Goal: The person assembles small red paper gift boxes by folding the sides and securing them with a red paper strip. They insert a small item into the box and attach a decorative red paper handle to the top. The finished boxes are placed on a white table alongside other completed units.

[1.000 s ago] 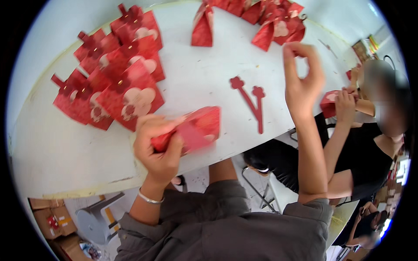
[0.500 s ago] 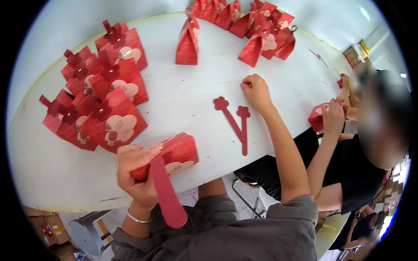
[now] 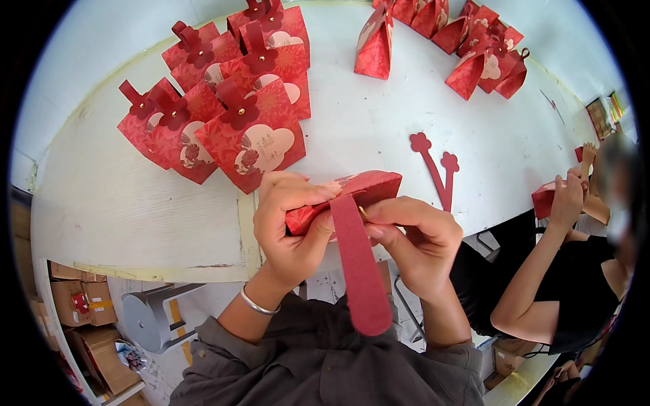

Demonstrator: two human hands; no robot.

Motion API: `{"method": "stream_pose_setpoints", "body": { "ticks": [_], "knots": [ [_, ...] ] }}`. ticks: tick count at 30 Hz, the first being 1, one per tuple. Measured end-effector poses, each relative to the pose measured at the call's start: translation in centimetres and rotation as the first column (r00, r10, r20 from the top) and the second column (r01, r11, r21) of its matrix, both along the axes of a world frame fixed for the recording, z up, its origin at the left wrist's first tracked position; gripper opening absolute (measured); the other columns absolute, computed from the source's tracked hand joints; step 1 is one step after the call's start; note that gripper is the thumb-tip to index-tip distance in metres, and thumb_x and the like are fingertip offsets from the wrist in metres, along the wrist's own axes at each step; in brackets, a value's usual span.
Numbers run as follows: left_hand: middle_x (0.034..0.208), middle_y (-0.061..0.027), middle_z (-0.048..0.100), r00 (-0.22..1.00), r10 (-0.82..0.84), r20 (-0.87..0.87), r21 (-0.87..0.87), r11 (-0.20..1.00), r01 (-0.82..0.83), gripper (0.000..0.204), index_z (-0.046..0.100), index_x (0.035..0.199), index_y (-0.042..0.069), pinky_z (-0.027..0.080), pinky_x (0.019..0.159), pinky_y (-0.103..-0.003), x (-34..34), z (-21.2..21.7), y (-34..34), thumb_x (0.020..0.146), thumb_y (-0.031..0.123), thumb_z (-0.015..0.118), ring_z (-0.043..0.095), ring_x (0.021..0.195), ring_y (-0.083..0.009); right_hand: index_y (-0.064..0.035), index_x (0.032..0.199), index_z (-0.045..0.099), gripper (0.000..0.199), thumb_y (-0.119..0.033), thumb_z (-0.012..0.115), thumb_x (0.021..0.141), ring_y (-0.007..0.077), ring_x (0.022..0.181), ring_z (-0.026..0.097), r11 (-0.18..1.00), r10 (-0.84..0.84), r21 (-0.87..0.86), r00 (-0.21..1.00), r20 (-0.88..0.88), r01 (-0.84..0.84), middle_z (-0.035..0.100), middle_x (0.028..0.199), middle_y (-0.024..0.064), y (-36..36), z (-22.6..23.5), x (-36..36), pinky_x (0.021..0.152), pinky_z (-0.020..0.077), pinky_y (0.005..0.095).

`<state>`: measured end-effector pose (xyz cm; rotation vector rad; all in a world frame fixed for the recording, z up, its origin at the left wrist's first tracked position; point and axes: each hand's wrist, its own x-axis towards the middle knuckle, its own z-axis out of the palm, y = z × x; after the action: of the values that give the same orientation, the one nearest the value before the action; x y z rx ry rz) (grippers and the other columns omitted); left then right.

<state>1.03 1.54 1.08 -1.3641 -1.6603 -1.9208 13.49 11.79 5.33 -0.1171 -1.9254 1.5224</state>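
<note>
My left hand (image 3: 291,220) grips a red patterned paper gift box (image 3: 379,186) tilted on its side, above the table's near edge. From the box a long dark-red strap (image 3: 362,277) with a rounded end hangs toward me. At the strap's upper part, my right hand (image 3: 420,237) pinches a small gold-coloured fastener (image 3: 363,214) between thumb and forefinger, close against the box. Part of the box is hidden behind my fingers. Two loose dark-red straps with flower-shaped ends (image 3: 433,169) lie on the table beyond my right hand.
Several finished-looking red boxes (image 3: 264,145) with flower straps stand at the left of the white table (image 3: 169,230). More red boxes (image 3: 467,74) stand at the far right. A co-worker in black (image 3: 528,291) handles a red box (image 3: 544,199). A grey stool (image 3: 145,318) stands below the table.
My right hand has come from the far tabletop to the box and now pinches a small gold-coloured fastener. My left hand still holds the box. The view has shifted left.
</note>
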Motion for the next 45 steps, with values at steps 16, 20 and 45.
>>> {"method": "stream_pose_setpoints", "body": {
  "ticks": [16,20,45],
  "knots": [
    [0.089,-0.0074,0.065,0.995,-0.06,-0.074,0.008,0.998,0.061,0.025,0.052,0.092,0.007,0.04,0.076,-0.035,-0.5,-0.3,-0.1,0.073,0.004,0.069,0.049,0.078,-0.022,0.0024,0.084,0.06,0.012,0.009,0.063,0.074,0.0203,0.066,0.061,0.974,-0.022,0.226,1.0,-0.017,0.025,0.062,0.075,0.0111,-0.1,0.5,-1.7,0.059,0.0478,0.026],
    [0.088,-0.0077,0.065,0.995,-0.056,-0.081,0.02,0.998,0.058,0.02,0.053,0.092,0.006,0.039,0.074,-0.035,-0.6,-0.3,-0.2,0.076,0.004,0.064,0.049,0.077,-0.0229,0.0017,0.084,0.06,0.013,0.008,0.063,0.073,0.0214,0.063,0.06,0.963,0.004,0.27,1.0,-0.005,-0.002,0.062,0.074,0.0108,0.0,0.6,-1.9,0.056,0.0473,0.0261],
    [0.092,-0.0065,0.064,0.98,-0.006,-0.199,-0.018,1.0,0.003,0.015,0.057,0.086,0.008,0.039,0.073,-0.037,-0.5,0.1,-0.6,0.074,0.004,0.066,0.049,0.076,-0.0221,0.0083,0.091,0.058,0.036,0.01,0.065,0.056,0.0275,0.065,0.056,0.774,-0.086,0.583,0.954,-0.288,0.246,0.057,0.077,0.0157,-0.6,-1.4,-2.3,0.058,0.0479,0.0318]
  ]
}}
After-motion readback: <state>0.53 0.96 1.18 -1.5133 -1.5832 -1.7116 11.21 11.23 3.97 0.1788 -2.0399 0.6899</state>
